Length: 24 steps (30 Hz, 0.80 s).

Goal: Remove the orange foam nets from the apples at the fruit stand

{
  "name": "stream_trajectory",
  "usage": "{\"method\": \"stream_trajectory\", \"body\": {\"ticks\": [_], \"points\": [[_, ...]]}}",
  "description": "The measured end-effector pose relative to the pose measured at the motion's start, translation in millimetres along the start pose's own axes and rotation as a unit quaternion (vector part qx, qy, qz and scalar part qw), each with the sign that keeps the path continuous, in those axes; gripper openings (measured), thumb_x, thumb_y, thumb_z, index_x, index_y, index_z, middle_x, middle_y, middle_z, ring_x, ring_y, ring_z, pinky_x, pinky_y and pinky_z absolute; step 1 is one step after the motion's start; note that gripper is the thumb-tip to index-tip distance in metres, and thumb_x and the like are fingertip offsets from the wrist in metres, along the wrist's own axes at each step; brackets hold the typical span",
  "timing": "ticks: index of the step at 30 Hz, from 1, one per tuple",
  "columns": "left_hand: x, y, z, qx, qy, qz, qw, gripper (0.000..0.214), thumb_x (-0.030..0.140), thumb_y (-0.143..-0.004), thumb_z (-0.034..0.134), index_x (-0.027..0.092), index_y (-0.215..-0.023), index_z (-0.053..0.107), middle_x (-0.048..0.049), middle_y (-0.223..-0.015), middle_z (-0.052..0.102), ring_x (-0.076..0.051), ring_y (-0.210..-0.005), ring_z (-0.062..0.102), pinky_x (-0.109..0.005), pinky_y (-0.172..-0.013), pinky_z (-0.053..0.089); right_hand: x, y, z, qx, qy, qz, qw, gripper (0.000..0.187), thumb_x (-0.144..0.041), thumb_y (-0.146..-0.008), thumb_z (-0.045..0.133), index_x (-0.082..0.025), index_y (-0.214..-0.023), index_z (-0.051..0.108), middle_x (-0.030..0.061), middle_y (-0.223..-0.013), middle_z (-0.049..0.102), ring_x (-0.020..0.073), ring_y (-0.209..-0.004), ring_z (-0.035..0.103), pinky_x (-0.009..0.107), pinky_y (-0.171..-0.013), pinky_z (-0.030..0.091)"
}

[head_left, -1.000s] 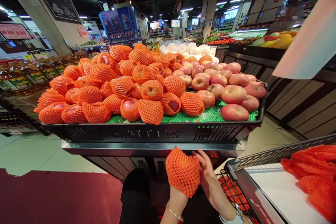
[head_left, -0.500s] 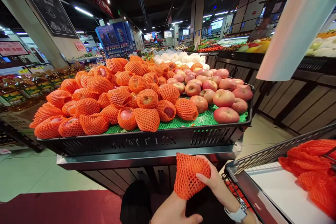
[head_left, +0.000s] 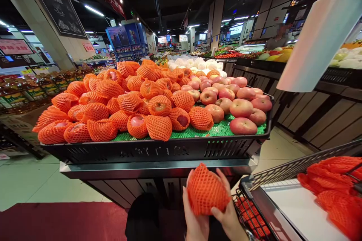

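An apple in an orange foam net (head_left: 207, 192) is held low in front of the display, with the net's loose end pointing up. My left hand (head_left: 194, 216) cups it from the left and below. My right hand (head_left: 230, 218) grips its right side, thumb across the front. The net hides most of the fruit. Just beyond my hands, a black crate (head_left: 158, 154) holds many netted apples (head_left: 158, 105) on the left and bare apples (head_left: 241, 108) on the right, over a green mesh liner (head_left: 186, 133).
At the lower right stands a cart (head_left: 249, 182) with a white board (head_left: 285, 199) and a heap of loose orange nets (head_left: 333, 188). A roll of white plastic bags (head_left: 313, 49) hangs at the upper right. Oil bottles (head_left: 34, 90) line the left. A person (head_left: 278, 37) is far back.
My left hand, partly inside the net before, now lies outside it, cupping the netted apple. The net has drawn up around the fruit. My right hand stays on it.
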State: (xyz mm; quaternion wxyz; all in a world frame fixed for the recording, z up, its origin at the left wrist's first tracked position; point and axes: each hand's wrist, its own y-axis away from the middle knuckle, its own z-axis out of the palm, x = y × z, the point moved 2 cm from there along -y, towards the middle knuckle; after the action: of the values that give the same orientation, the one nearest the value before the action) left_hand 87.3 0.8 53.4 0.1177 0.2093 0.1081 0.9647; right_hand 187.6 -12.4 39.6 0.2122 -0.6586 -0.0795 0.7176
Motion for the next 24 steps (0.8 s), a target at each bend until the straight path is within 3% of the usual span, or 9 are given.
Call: {"method": "stream_trajectory", "body": {"ticks": [4, 7, 10, 12, 14, 15, 17, 19, 24], "points": [[-5, 2, -5.9, 0.077, 0.080, -0.034, 0.993, 0.056, 0.052, -0.094, 0.036, 0.017, -0.090, 0.079, -0.0118, -0.094, 0.077, -0.026, -0.093, 0.071, -0.038, -0.092, 0.051, 2, 8, 10, -0.116, 0.168, -0.060, 0.977, 0.086, -0.063, -0.078, 0.064, -0.032, -0.148, 0.024, 0.0113, -0.151, 0.037, 0.0365, -0.141, 0.033, 0.060, -0.113, 0.030], [2, 0, -10.3, 0.072, 0.064, -0.047, 0.994, 0.055, 0.051, -0.093, 0.039, 0.014, -0.089, 0.079, -0.0136, -0.092, 0.078, -0.026, -0.085, 0.072, -0.038, -0.089, 0.052, 1, 3, 1, -0.079, 0.183, -0.100, 0.975, 0.092, -0.077, -0.077, 0.050, -0.029, -0.150, 0.021, 0.0126, -0.155, 0.029, 0.0382, -0.144, 0.026, 0.062, -0.113, 0.028], [-2, -3, -9.8, -0.004, 0.023, -0.063, 0.998, 0.044, 0.049, -0.089, 0.051, 0.016, -0.102, 0.077, -0.0144, -0.100, 0.076, -0.026, -0.093, 0.071, -0.038, -0.093, 0.049, -6, -4, -10, -0.056, 0.175, -0.154, 0.971, 0.090, -0.079, -0.079, 0.042, -0.027, -0.151, 0.022, 0.0112, -0.162, 0.013, 0.0381, -0.146, 0.020, 0.059, -0.113, 0.031], [-9, -4, -9.5, -0.046, 0.022, -0.079, 0.996, 0.035, 0.045, -0.084, 0.063, 0.023, -0.109, 0.074, -0.0110, -0.105, 0.075, -0.025, -0.099, 0.069, -0.037, -0.094, 0.049, -14, -7, -13, -0.077, 0.190, -0.179, 0.962, 0.073, -0.069, -0.086, 0.045, -0.027, -0.145, 0.035, 0.0114, -0.156, 0.031, 0.0355, -0.143, 0.030, 0.054, -0.110, 0.038], [-16, -6, -9.6, -0.070, 0.055, -0.099, 0.991, 0.035, 0.045, -0.079, 0.070, 0.031, -0.111, 0.072, -0.0086, -0.110, 0.075, -0.024, -0.102, 0.068, -0.037, -0.097, 0.048, -21, -11, -14, -0.087, 0.185, -0.189, 0.960, 0.044, -0.052, -0.093, 0.049, -0.028, -0.129, 0.053, 0.0086, -0.130, 0.062, 0.0292, -0.129, 0.051, 0.045, -0.104, 0.047], [-18, -7, -9.6, -0.078, 0.076, -0.106, 0.988, 0.037, 0.047, -0.077, 0.072, 0.034, -0.112, 0.072, -0.0083, -0.113, 0.074, -0.023, -0.104, 0.067, -0.037, -0.099, 0.047, -24, -13, -14, -0.078, 0.169, -0.191, 0.964, 0.031, -0.045, -0.094, 0.051, -0.029, -0.119, 0.059, 0.0058, -0.115, 0.069, 0.0257, -0.120, 0.059, 0.041, -0.100, 0.050], [-19, -8, -9.5, -0.092, 0.100, -0.103, 0.985, 0.044, 0.057, -0.073, 0.072, 0.038, -0.112, 0.071, -0.0087, -0.116, 0.073, -0.024, -0.107, 0.066, -0.040, -0.102, 0.044, -27, -17, -14, -0.029, 0.115, -0.187, 0.975, 0.016, -0.037, -0.095, 0.053, -0.029, -0.105, 0.062, 0.0021, -0.097, 0.072, 0.0209, -0.106, 0.067, 0.034, -0.094, 0.055], [-17, -6, -9.8, -0.105, 0.081, -0.080, 0.988, 0.047, 0.059, -0.070, 0.073, 0.039, -0.112, 0.070, -0.0082, -0.116, 0.072, -0.028, -0.112, 0.063, -0.044, -0.103, 0.043, -27, -20, -15, 0.024, 0.081, -0.169, 0.982, 0.015, -0.032, -0.096, 0.052, -0.029, -0.106, 0.061, 0.0021, -0.097, 0.071, 0.0194, -0.104, 0.068, 0.031, -0.092, 0.056], [-21, -2, -18.4, -0.073, -0.041, -0.014, 0.996, 0.063, 0.029, -0.059, 0.086, 0.040, -0.118, 0.066, -0.0057, -0.115, 0.070, -0.030, -0.114, 0.061, -0.047, -0.101, 0.045, -22, -22, -23, 0.039, 0.072, -0.143, 0.986, 0.024, -0.023, -0.098, 0.045, -0.028, -0.094, 0.069, 0.0027, -0.117, 0.067, 0.0187, -0.111, 0.066, 0.028, -0.096, 0.054]]}}
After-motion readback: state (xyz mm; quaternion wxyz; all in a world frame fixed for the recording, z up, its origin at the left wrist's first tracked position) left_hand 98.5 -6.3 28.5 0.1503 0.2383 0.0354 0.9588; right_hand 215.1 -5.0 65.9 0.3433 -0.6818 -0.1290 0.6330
